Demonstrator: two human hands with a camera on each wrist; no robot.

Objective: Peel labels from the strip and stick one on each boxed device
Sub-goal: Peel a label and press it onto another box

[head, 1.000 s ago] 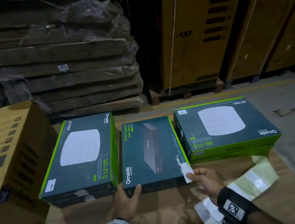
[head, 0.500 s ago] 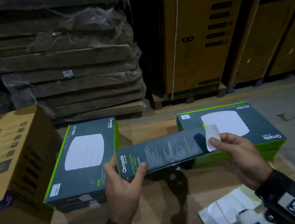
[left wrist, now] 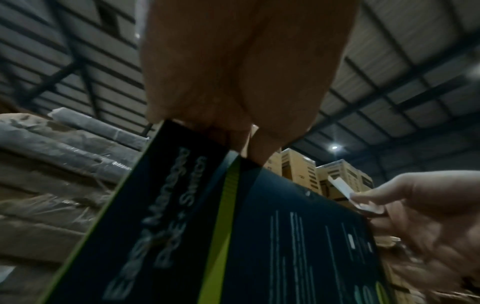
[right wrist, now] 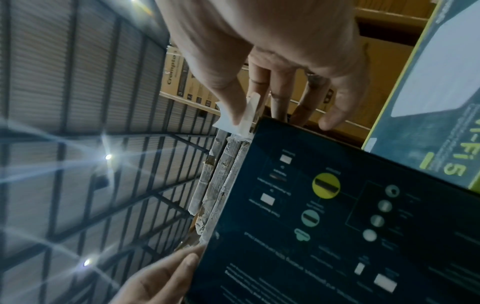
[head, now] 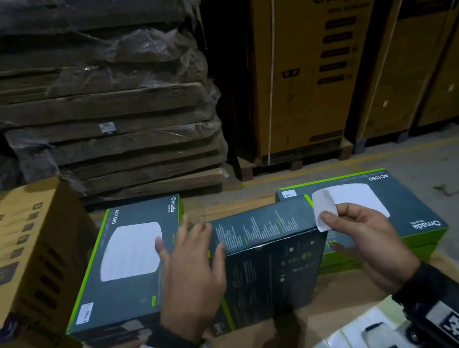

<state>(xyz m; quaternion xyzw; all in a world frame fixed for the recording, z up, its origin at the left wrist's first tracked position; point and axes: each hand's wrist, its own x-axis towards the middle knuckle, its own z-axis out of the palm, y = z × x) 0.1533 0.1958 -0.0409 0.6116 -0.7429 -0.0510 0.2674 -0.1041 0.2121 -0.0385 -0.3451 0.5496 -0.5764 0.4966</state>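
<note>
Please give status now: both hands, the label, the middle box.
Left hand flat against middle box, tipped on edge. Right hand pinches label, not stuck yet. Nothing in the way.

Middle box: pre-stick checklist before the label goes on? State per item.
1. Label in hand: ok, the right hand pinches it between thumb and finger.
2. Label free of the middle box: ok in the head view, it sits above the top right corner.
3. Box steadied: ok, it stands on edge with the left hand flat against its left end.
4. Neighbours already labelled: ok, the left box and right box each carry a small white sticker.
5. Label flat, no curl: not ok, it bends at the fingers.
6. Adhesive side facing the box: cannot tell.
</note>
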